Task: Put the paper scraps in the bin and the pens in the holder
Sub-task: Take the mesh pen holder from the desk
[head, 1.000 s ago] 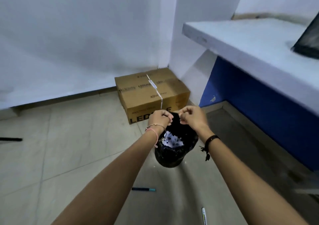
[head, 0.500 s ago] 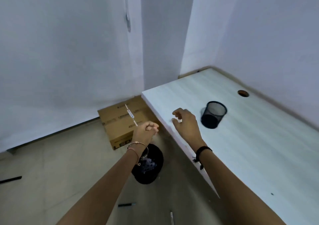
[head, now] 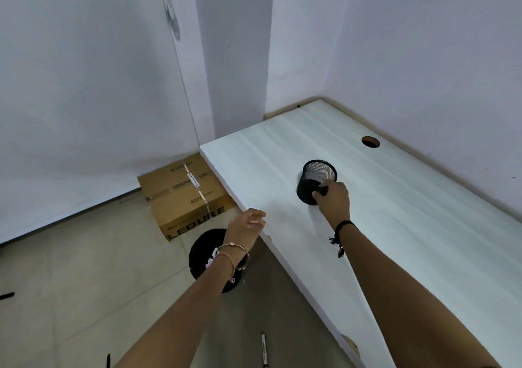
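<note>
**Holder in hand, pens still on the floor**

While the right hand (head: 333, 198) closes its grip around the near rim of the black mesh holder (head: 316, 181), which stands upright on the white surface (head: 409, 226), the left hand (head: 248, 223) hangs loosely half-curled just off the surface's edge, holding nothing. Below that wrist the black bin (head: 202, 254) sits on the floor with white paper scraps (head: 211, 257) showing inside, so the paper half of the job looks well along. At least one pen (head: 264, 350) lies on the tiles near the bottom of the view, with a darker one (head: 108, 360) further left; neither is in the holder.

If the aim is to bring the holder down to the pens, it should be pinched firmly across the rim and kept level, since mesh walls flex and a light cup tips easily. Lifting it straight up before swinging past the surface's edge would avoid a knock.
</note>
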